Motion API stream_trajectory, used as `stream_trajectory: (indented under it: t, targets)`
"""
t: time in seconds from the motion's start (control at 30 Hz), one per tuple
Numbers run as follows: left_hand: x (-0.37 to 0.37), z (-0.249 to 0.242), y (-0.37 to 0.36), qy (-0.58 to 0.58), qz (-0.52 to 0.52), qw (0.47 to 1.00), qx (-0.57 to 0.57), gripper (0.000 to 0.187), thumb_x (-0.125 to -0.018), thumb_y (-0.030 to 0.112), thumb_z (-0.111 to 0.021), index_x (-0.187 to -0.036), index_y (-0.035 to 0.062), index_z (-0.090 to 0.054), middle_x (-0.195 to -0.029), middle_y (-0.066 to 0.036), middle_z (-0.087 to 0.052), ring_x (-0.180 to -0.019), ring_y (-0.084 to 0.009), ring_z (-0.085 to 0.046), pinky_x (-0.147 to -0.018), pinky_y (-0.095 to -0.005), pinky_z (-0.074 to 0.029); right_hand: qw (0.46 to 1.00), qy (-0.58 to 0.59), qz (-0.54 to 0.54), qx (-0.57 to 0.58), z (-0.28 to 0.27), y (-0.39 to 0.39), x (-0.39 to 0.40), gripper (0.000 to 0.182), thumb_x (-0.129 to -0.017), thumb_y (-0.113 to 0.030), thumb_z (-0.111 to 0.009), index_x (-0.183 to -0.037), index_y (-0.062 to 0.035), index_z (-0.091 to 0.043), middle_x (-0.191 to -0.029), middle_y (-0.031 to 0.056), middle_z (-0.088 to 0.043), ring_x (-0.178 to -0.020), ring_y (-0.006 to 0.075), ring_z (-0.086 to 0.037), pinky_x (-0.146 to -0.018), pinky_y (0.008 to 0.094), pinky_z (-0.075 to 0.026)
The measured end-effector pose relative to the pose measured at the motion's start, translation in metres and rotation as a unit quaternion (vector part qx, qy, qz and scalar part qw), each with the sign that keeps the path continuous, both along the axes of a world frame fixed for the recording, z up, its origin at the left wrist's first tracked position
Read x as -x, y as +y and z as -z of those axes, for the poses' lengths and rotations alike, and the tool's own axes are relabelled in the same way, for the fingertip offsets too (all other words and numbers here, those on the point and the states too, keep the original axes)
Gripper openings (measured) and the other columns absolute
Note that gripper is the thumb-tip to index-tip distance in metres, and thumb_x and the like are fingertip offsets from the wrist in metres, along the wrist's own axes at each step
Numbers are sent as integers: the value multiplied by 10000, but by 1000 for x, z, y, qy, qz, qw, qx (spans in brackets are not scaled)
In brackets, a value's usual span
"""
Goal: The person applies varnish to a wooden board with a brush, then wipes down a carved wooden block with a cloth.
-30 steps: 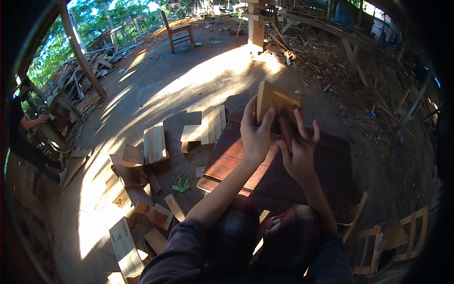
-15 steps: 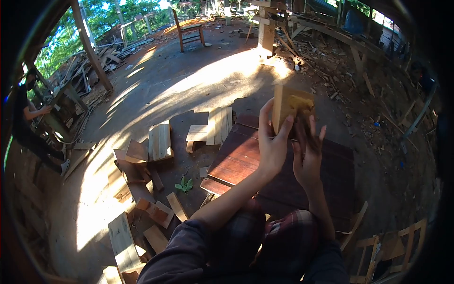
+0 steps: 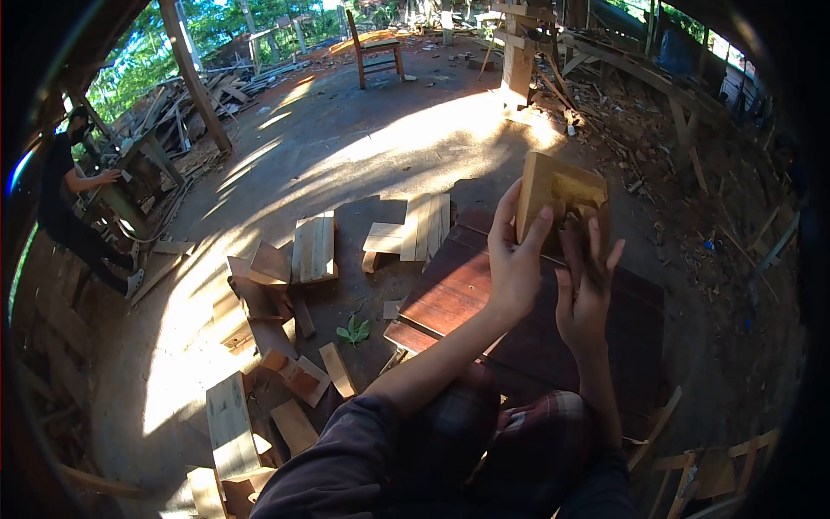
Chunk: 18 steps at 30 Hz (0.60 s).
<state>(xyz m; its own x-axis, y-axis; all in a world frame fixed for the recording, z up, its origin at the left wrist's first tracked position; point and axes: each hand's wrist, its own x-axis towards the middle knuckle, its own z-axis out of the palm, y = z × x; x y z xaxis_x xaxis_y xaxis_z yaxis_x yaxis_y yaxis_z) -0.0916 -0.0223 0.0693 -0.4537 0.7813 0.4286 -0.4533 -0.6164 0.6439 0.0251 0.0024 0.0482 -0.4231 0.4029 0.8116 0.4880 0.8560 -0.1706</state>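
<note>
Gripping a wooden block (image 3: 562,180) at 2 o'clock from the centre of view, the left hand (image 3: 516,268) had its thumb on the block's near face and its fingers around the left edge; the hold was narrow, with the block between. The right hand (image 3: 585,307), just past 3 o'clock, was raised to the block's lower face beside a reddish-brown strip (image 3: 571,248); whether its fingers pinched that strip could not be made out in the shadow. A yellowish patch showed on the block. It was held up above a dark red plank surface (image 3: 545,342) at 4 o'clock, partly sunlit, with plaid-covered knees (image 3: 545,424) in front at 5 o'clock. Blocks and offcuts (image 3: 294,426) lay scattered on the ground from 7 to 9 o'clock, a green leafy sprig (image 3: 353,329) near them. A chair (image 3: 378,62) stood at 12 o'clock; another person (image 3: 73,195) stood between 9 and 10 o'clock.
</note>
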Motion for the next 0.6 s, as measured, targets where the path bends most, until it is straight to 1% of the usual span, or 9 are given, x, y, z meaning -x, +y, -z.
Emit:
stream_trajectory:
  t: [0.07, 0.17, 0.2, 0.3, 0.33, 0.43, 0.53, 0.6]
  targets:
    - [-1, 1, 0, 7, -3, 1000, -4, 465, -940, 103, -555, -1362, 36, -373, -1176, -92, -565, -1059, -124, -554, -847, -259, -481, 999, -23, 27, -11, 0, 1, -2, 410, -987, -240, -389, -1316, -20, -494, -1396, 188, -440, -1382, 314, -292, -1122, 549, 20]
    - [-10, -1, -4, 91, -32, 995, -1, 480, -934, 113, -569, -1364, 33, -373, -1164, -104, -575, -1042, -135, -566, -853, -263, -485, 999, 13, 36, -31, -2, 2, -9, 403, -987, -241, -397, -1306, -18, -502, -1370, 181, -473, -1383, 314, -291, -1113, 558, 54]
    - [-10, 1, -2, 100, -49, 994, -6, 495, -928, 117, -579, -1369, 30, -371, -1158, -118, -580, -1039, -146, -572, -857, -267, -490, 999, 41, 22, -28, -4, -2, -7, 391, -986, -245, -405, -1283, -19, -523, -1356, 173, -490, -1381, 316, -293, -1114, 562, 39]
    - [-2, -4, -6, 33, -20, 999, 17, 485, -929, 104, -573, -1366, 27, -375, -1152, -124, -581, -1031, -156, -582, -838, -269, -503, 1000, 17, -8, -12, 3, 2, -7, 383, -986, -253, -407, -1266, -28, -540, -1358, 170, -488, -1379, 318, -296, -1114, 569, 28]
    - [1, -2, 0, 25, -52, 998, -8, 489, -931, 94, -566, -1369, 25, -363, -1142, -128, -589, -1005, -158, -600, -793, -263, -521, 1000, -3, -3, -21, 2, 1, -4, 374, -988, -251, -404, -1262, -41, -549, -1357, 145, -497, -1380, 324, -292, -1113, 575, 17]
    - [3, -5, -3, -40, -18, 999, -2, 488, -932, 86, -560, -1371, 43, -352, -1151, -133, -586, -995, -156, -606, -768, -262, -528, 999, -48, 11, -20, -3, -2, -4, 367, -988, -241, -403, -1269, -54, -548, -1343, 118, -517, -1383, 329, -284, -1112, 577, 18]
    - [2, -6, -6, -4, 4, 1000, 3, 467, -929, 73, -559, -1353, 69, -365, -1134, -122, -591, -1031, -152, -588, -793, -273, -521, 997, -53, 33, -55, 2, 3, -7, 369, -991, -235, -395, -1280, -62, -544, -1327, 101, -536, -1388, 332, -274, -1114, 569, 18]
    - [-1, -7, -7, -39, 68, 997, 17, 453, -925, 63, -560, -1339, 91, -378, -1116, -109, -595, -1048, -156, -576, -825, -286, -512, 998, -22, 35, -42, 0, 5, -9, 373, -992, -238, -390, -1285, -64, -543, -1322, 96, -542, -1390, 331, -270, -1116, 565, 20]
